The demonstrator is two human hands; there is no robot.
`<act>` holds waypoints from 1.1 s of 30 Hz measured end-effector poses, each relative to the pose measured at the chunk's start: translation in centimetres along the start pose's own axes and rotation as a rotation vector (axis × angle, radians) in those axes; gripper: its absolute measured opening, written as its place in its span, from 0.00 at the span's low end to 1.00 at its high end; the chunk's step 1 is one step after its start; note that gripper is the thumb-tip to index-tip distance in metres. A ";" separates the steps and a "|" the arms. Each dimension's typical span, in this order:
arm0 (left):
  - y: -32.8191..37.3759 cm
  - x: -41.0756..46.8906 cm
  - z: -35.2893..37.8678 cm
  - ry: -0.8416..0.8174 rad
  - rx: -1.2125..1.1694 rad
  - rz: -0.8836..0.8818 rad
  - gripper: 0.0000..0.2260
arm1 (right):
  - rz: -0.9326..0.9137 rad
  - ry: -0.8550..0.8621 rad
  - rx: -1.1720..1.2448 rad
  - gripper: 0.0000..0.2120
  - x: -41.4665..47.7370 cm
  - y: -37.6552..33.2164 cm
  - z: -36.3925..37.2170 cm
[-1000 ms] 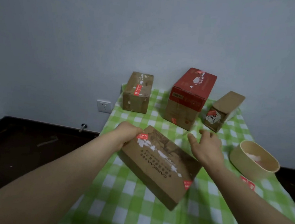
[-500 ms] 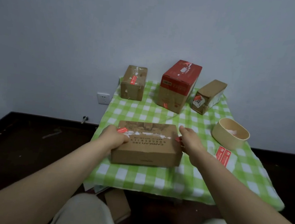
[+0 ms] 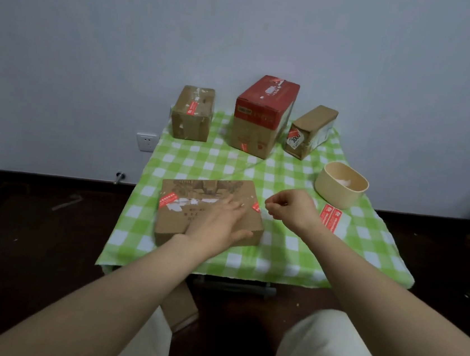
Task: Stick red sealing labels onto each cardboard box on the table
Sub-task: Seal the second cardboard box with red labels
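A: What is seen done at the far left?
B: Well beyond the left hand (image 3: 219,224), and to its left, a brown box (image 3: 190,123) is stood on the surface (image 3: 277,256). One red label (image 3: 192,108) is seen on its top.
A: And under that hand?
B: The flat box (image 3: 184,216) is held down by it, with the fingers (image 3: 236,207) laid straight and slightly spread on the lid. An end label (image 3: 168,199) is stuck to the left of those fingers, and a corner label (image 3: 255,207) just right of their tips. This box is judged finished, or nearly so.
A: Farther on?
B: Beyond both hands a red-topped box (image 3: 261,113) is stood. A small red sticker (image 3: 243,146) is seen low on its front. Whether its top is sealed cannot be told.
A: The right hand (image 3: 291,210)?
B: It is held just right of the flat box, with the fingers curled inward. Whether anything is pinched cannot be told.
A: What is left?
B: Beyond those fingers a small box (image 3: 317,123) is laid. A red-and-white tag (image 3: 294,137) is seen on its end, but a sealing label cannot be confirmed. Just right of the fingers a label sheet (image 3: 334,221) is laid with labels unused, near a beige tub (image 3: 335,190). The task is judged mostly done.
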State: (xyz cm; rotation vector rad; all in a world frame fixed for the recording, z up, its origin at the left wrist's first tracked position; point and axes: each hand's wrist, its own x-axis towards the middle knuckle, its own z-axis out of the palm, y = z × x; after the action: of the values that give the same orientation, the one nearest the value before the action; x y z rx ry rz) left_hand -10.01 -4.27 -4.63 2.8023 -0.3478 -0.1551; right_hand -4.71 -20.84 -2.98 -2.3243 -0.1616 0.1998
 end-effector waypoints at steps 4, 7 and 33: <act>0.0 0.1 0.8 -0.043 0.058 0.016 0.26 | -0.102 -0.051 -0.253 0.15 0.3 -0.4 -0.1; 0.1 0.3 0.6 -0.063 0.083 0.015 0.26 | -0.132 -0.061 -0.427 0.17 0.7 -0.3 0.2; 0.1 0.6 0.3 -0.084 0.133 0.010 0.25 | -0.406 -0.022 -0.940 0.15 1.2 -1.3 1.2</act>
State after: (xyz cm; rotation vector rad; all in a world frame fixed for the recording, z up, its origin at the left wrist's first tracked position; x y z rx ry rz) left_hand -9.51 -4.62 -4.91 2.9303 -0.4054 -0.2573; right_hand -3.85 -18.93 -2.99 -3.1293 -0.8890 -0.0859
